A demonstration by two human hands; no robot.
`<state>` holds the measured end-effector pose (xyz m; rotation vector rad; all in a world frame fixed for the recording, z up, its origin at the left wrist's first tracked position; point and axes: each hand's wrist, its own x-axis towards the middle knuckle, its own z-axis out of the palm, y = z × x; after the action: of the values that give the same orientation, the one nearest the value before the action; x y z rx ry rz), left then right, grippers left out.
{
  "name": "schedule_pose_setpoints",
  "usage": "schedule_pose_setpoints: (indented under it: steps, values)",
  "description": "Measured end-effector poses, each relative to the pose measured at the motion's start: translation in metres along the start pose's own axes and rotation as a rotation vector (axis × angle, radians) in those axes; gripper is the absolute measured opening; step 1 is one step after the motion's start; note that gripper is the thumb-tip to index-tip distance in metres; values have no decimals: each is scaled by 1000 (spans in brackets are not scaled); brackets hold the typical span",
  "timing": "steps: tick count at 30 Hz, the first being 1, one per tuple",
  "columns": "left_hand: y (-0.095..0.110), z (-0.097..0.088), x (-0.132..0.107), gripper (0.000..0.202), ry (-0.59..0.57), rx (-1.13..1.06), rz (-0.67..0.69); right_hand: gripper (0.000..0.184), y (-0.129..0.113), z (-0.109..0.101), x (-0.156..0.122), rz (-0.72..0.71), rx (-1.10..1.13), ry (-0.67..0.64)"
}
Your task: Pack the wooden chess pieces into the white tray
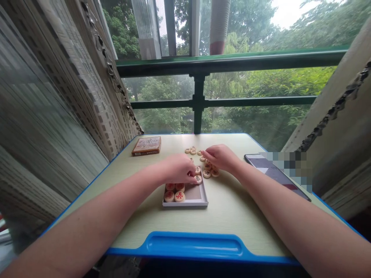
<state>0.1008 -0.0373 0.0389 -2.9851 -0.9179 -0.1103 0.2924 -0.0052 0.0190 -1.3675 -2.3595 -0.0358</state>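
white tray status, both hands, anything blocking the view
Left hand at black-marked xiangqi pieces in white tray; right hand at loose xiangqi pieces; left hand hides tray's far left corner.

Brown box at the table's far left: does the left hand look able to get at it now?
Likely yes: the left hand is over the white tray, nearer and to the right of the brown box, and nothing visible stands between hand and box.

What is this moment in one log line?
left hand: at pieces in box | right hand: at loose pieces | red-marked pieces: in box
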Motion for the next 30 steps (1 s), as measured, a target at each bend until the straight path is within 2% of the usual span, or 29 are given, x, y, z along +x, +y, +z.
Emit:
schedule_pose_setpoints:
  steps: [8,16,30]
  values:
    - [-4,1,-1,28,9,-30,-3,43,1,0,0,-4,-26,10]
    - [3,-4,-1,27,-27,-9,-51,42,1,1,0,-10,-40,2]
    - [1,1,0,30,23,56,-24,43,0,1,0,-7,-53,-3]
